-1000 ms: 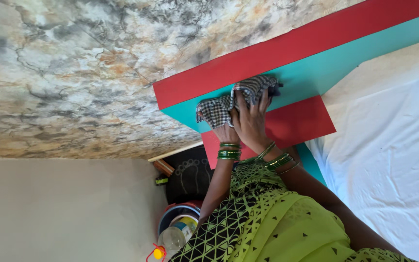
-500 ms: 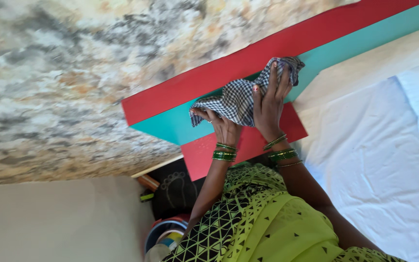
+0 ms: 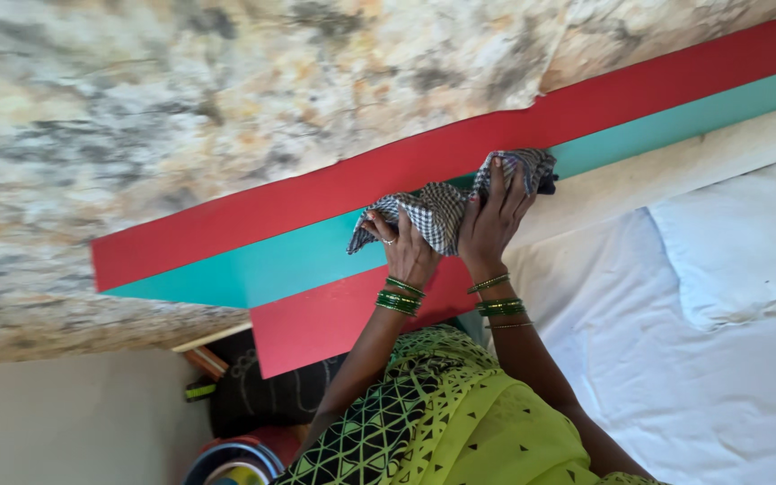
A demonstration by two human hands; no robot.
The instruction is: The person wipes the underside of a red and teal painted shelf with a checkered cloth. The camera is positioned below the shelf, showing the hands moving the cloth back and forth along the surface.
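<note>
Both my hands press a black-and-white checked cloth against the teal band of a red and teal bed headboard. My left hand, with a ring and green bangles, grips the cloth's lower left part. Just to its right, my right hand has its fingers spread over the bunched cloth, and the cloth's far end sticks out past them. My yellow-green patterned garment fills the bottom centre.
A mottled stone-patterned wall lies beyond the headboard. A white sheet and white pillow cover the bed at right. At lower left are a black bag, a round tin and a plain floor.
My hands and the cloth have slid along the teal band, away from the headboard's end at the left. The cloth is more bunched than before, and the view has shifted.
</note>
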